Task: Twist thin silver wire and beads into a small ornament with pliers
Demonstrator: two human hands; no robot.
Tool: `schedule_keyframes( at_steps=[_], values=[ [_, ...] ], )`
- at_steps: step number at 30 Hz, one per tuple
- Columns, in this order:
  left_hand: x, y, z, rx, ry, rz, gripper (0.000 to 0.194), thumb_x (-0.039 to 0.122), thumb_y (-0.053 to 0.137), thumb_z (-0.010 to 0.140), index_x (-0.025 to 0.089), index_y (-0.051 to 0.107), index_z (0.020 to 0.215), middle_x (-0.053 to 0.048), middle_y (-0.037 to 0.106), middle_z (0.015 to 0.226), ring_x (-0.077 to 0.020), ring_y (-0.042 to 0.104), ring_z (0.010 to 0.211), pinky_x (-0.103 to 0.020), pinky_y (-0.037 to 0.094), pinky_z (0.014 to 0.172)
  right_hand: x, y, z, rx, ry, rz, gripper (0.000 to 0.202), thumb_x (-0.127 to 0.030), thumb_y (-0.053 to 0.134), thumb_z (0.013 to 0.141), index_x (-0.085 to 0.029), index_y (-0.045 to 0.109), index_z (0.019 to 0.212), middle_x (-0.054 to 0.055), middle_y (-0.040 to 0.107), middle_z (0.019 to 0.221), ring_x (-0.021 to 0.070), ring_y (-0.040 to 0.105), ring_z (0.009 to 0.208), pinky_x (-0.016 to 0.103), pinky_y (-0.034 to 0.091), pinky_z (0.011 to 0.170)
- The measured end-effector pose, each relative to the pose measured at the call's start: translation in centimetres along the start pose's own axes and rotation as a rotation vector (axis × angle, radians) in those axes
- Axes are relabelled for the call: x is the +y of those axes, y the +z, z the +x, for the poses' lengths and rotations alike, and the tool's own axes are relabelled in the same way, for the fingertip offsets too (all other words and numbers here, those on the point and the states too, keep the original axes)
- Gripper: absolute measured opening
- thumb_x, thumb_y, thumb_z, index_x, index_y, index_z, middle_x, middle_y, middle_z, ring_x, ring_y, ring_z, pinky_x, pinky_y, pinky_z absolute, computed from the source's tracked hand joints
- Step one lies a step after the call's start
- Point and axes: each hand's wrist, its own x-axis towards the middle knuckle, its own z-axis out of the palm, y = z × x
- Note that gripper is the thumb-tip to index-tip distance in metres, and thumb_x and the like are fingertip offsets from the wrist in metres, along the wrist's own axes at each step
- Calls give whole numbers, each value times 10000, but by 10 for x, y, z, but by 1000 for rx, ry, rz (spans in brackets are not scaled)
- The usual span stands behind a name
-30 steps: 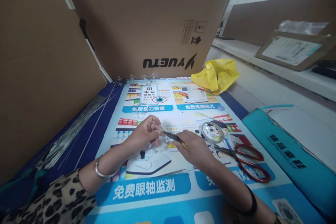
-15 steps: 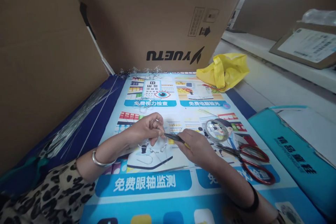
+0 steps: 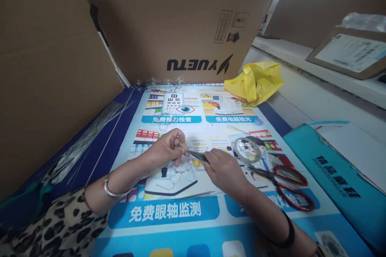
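Observation:
Near the middle of the printed sheet, my left hand (image 3: 172,147) pinches a thin wire strand (image 3: 181,170) with small clear beads, part of which hangs below the fingers. My right hand (image 3: 224,168) is closed round the handles of dark-tipped pliers (image 3: 197,155). The pliers point left, and their tips meet the wire at my left fingertips. Whether the jaws are closed on it is too small to tell. Right of my right hand lie a roll of clear tape (image 3: 247,149) and scissors with red handles (image 3: 294,188).
Cardboard walls (image 3: 181,20) stand behind and at the left. A bundle of thin wires (image 3: 81,148) lies at the left, with more beaded wire (image 3: 163,84) at the back. A yellow bag (image 3: 256,82) and a teal package (image 3: 325,168) are on the right.
The beaded strand under my left hand has shifted and hangs in a different shape. Both hands stay close together, still holding the wire and the pliers. The view has moved slightly.

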Motion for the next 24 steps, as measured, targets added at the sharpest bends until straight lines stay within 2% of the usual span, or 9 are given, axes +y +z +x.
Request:
schedule_keyframes(
  at_steps=[4, 9, 13, 20, 24],
  values=[
    [-3, 3, 0, 45, 7, 9, 224, 72, 501, 692, 205, 373, 819, 47, 627, 696, -48, 502, 371, -149, 315, 369, -1, 1, -1, 29, 23, -34, 170, -233, 435, 855, -152, 584, 857, 56, 585, 752, 181, 523, 700, 274, 348, 614],
    [-10, 13, 1, 205, 35, 38, 190, 118, 526, 720, 198, 367, 784, 60, 595, 673, -52, 523, 377, -162, 362, 389, -6, 2, -1, 73, 86, -109, 187, -270, 449, 861, -159, 600, 867, 60, 584, 745, 185, 518, 686, 282, 329, 609],
    [-16, 18, 3, 269, 57, 57, 178, 123, 522, 722, 195, 368, 774, 69, 574, 648, -54, 534, 382, -151, 336, 377, -9, 3, -1, 73, 113, -137, 176, -277, 466, 856, -167, 602, 855, 60, 585, 749, 190, 520, 691, 288, 322, 611],
    [-16, 17, 3, 263, 34, 35, 188, 114, 516, 701, 201, 370, 783, 59, 600, 665, -65, 543, 388, -161, 339, 391, -12, 1, -2, 18, 148, -109, 172, -278, 456, 862, -174, 591, 840, 47, 594, 735, 176, 537, 664, 271, 315, 570],
    [-16, 13, 3, 186, -17, 17, 138, 165, 547, 726, 184, 416, 766, 18, 634, 613, -71, 537, 413, -165, 323, 409, -4, -4, -1, -91, 184, 37, 187, -293, 440, 869, -171, 576, 828, 51, 604, 769, 168, 554, 704, 254, 343, 586]
  ],
)
